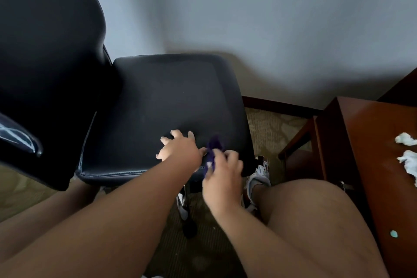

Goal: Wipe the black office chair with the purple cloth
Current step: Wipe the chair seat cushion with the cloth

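The black office chair (171, 97) fills the left and middle of the head view, its backrest at the left and its seat facing me. My left hand (179, 148) rests on the near part of the seat with fingers spread. Just to its right, my right hand (222, 167) grips the purple cloth (214, 146), bunched against the seat's near right corner. Part of the cloth is hidden under my fingers.
A brown wooden table (370, 142) stands at the right with crumpled white tissues (407, 158) on it. My bare knee (316, 221) and a white shoe (259, 178) are below the seat. A grey wall runs behind, patterned carpet underneath.
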